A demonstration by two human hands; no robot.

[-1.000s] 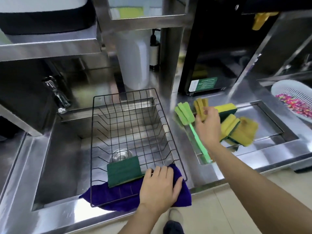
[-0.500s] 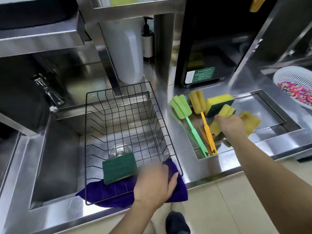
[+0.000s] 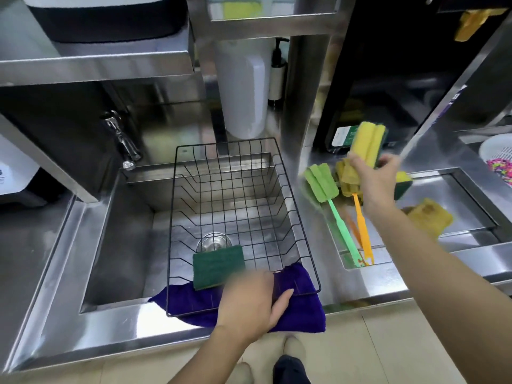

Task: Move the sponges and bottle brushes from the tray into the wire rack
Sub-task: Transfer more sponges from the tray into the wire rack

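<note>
Right hand (image 3: 374,177), in the upper right of the frame, grips a yellow sponge (image 3: 367,144) with a green backing, lifted above the tray (image 3: 471,200). Left hand (image 3: 249,303), at lower centre and blurred, lies palm down with fingers spread on the front rim of the rack (image 3: 241,189) and on the purple cloth (image 3: 299,314) under that rim; it holds nothing that can be made out.

Sitting over the sink (image 3: 119,245) at centre frame, the rack already contains one sponge lying green side up (image 3: 219,266) in its front part, close to the left hand.

On the tray, set into the desk (image 3: 315,234) right of the sink, lie two brushes side by side: a green brush (image 3: 332,206) and an orange brush (image 3: 357,214), heads toward the top of the frame, handles toward the bottom. A second yellow-and-green sponge (image 3: 403,184) is partly hidden behind the right wrist. A worn yellow sponge (image 3: 428,217) lies alone further right on the tray floor.

A white colander (image 3: 496,151) sits at the right edge, and a tap (image 3: 124,145) stands at the sink's upper left corner.
</note>
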